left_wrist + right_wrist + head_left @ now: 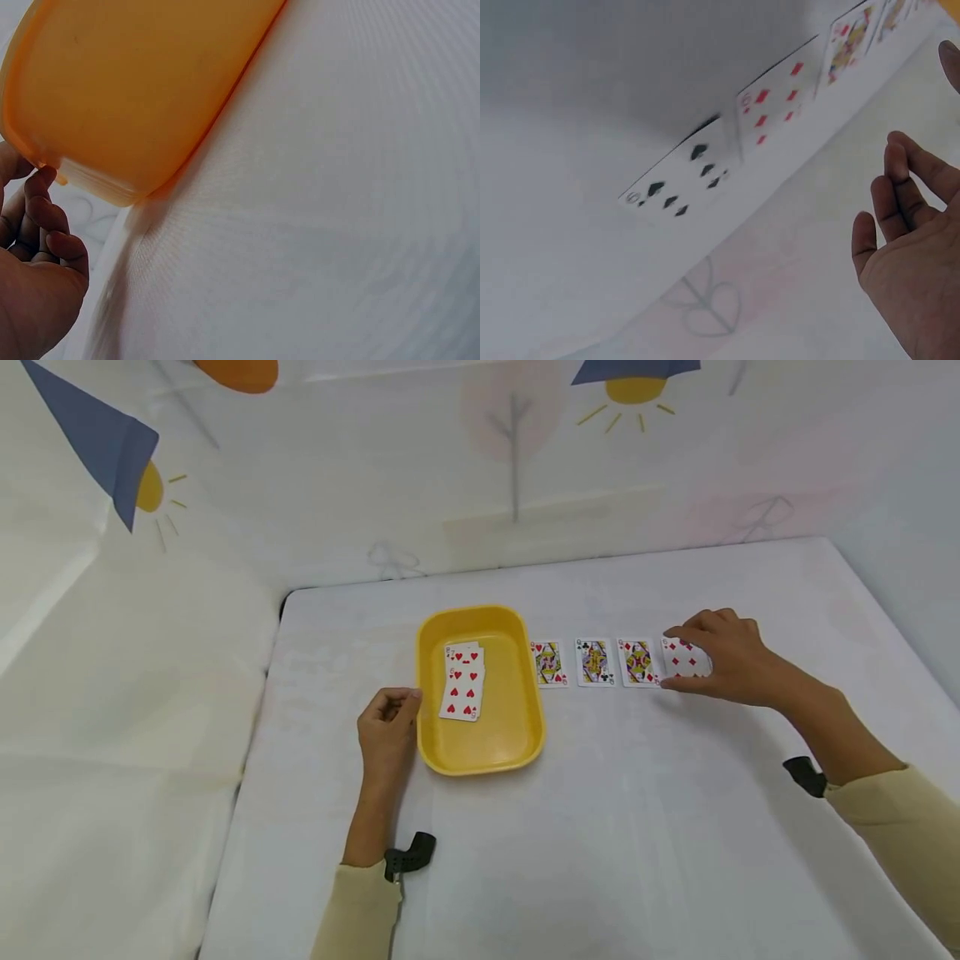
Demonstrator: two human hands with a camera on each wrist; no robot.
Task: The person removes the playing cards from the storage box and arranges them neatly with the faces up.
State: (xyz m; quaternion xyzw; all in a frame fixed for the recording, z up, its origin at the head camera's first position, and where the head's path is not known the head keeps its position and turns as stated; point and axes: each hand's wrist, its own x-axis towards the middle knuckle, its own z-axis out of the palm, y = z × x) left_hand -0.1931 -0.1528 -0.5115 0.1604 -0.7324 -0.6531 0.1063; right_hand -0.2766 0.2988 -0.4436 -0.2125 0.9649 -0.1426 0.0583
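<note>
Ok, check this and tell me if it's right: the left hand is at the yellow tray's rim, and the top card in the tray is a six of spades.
The suit is wrong: the top card in the yellow tray is a six of hearts, as the head view shows. The left hand is at the tray's rim.

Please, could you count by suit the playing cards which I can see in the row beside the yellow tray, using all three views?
Hearts: 1, the heart picture card
Clubs: 1, the club picture card
Diamonds: 2, the diamond picture card and six of diamonds
Spades: 1, the six of spades, visible only in the right wrist view
Total: 5
</note>
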